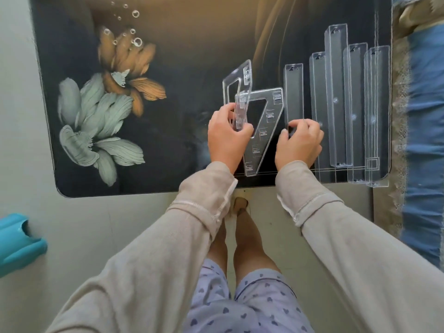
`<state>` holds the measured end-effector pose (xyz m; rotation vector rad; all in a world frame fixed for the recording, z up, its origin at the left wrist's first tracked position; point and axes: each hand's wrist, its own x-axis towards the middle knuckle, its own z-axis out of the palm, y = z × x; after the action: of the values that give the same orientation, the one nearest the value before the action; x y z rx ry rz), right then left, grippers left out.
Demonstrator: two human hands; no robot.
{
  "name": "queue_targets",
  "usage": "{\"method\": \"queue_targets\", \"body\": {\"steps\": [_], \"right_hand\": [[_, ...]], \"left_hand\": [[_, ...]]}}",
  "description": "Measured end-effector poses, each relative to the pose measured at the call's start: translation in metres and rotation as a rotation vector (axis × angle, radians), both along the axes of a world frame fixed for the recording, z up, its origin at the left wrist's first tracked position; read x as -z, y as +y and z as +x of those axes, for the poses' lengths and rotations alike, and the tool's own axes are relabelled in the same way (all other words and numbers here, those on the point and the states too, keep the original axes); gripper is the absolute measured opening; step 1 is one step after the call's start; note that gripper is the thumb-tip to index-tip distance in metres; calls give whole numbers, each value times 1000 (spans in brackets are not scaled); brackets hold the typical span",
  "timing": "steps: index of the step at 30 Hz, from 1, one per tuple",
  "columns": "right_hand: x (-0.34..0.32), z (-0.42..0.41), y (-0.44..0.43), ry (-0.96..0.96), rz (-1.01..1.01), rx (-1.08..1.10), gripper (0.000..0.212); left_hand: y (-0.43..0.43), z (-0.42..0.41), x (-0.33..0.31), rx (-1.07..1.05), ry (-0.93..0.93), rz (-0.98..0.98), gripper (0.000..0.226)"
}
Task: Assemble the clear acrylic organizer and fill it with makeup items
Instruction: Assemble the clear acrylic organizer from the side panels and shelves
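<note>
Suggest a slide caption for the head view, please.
Left hand holds a clear side panel; right hand grips the shortest tray; second panel lies flat between them.

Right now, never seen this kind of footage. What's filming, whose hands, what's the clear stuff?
No machine here: a person wears a camera on the head, looking down at their own two hands. On the flower-printed table lie five long clear trays side by side and one flat clear side panel. The left hand grips a second side panel, lifted and tilted. The right hand curls at the near end of the shortest tray; whether it grips it is hidden.
</note>
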<state>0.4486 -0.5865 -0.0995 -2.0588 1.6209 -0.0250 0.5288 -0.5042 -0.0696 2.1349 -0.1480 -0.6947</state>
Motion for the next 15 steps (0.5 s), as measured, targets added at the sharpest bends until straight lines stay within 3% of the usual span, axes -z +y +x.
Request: {"method": "queue_targets", "body": {"steps": [9,15], "right_hand": [[-13,2,11,-108,-2,42,15],[-39,-6,43,-252,146,-375,15]], "left_hand": [[88,44,5,-87,143,93,19],[106,69,5,-32,121,82,8]]}}
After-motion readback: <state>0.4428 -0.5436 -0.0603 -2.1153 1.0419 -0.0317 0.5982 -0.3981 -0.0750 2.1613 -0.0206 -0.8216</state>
